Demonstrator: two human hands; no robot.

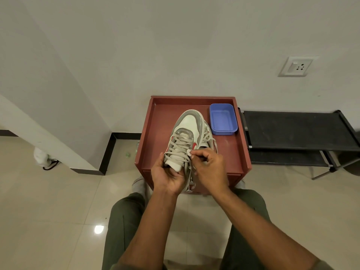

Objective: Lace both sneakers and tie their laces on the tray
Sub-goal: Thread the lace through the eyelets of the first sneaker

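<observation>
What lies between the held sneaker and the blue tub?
The second sneaker: in the head view it peeks out from behind the held sneaker, on the tray, just short of the blue tub.

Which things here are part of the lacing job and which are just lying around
In the job: sneaker in hand, its lace, second sneaker behind it, red-brown tray, left hand, right hand.

Lying about: blue tub, black rack, wall socket.

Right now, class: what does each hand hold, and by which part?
Left hand grips the sneaker at its heel end; right hand pinches its lace near the top eyelets.
</observation>
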